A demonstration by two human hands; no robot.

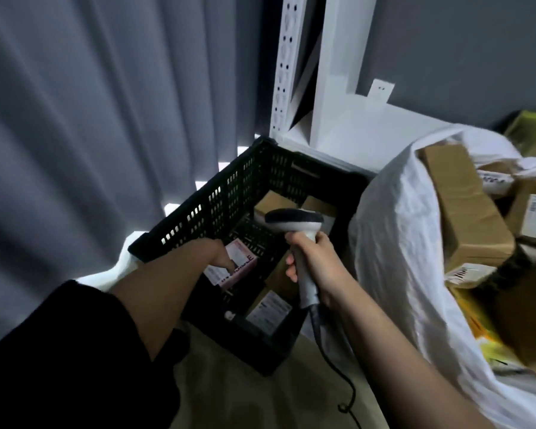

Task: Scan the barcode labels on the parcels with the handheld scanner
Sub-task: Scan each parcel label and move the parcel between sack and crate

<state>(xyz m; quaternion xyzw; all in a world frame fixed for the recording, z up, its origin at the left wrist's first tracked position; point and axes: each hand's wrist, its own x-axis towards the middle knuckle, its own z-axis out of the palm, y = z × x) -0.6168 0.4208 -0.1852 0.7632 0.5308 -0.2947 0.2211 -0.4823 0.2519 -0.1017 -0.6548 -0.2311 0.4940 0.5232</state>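
Nearest the camera, the right hand [314, 261] is wrapped firmly round the grip of the grey-and-white corded handheld scanner [294, 224], whose dark head points away and slightly left, out over the black perforated plastic crate [217, 205]. The scanner's handle runs roughly toward the camera, its cable trailing down to the floor.

Just left of it, the left hand [220, 255] reaches down into the crate, fingers closed on the pink-and-white labelled parcel [235, 267]. How firmly is hard to say, since the crate wall hides part of the hand. That parcel lies below and to the left of the scanner's head, its long axis slanting from near-left to far-right, printed face up. The left hand is the nearer one to it; the scanner head sits above and just beyond. The coming move probably turns on tilting that face toward the scanner's window.

Also in the crate are several brown cardboard boxes, one with a white shipping label [270, 308] at the near corner (face up, readable side showing).

Farther right, a large white woven sack [393, 230] gapes open, holding more brown cardboard parcels [464, 205], some labelled.
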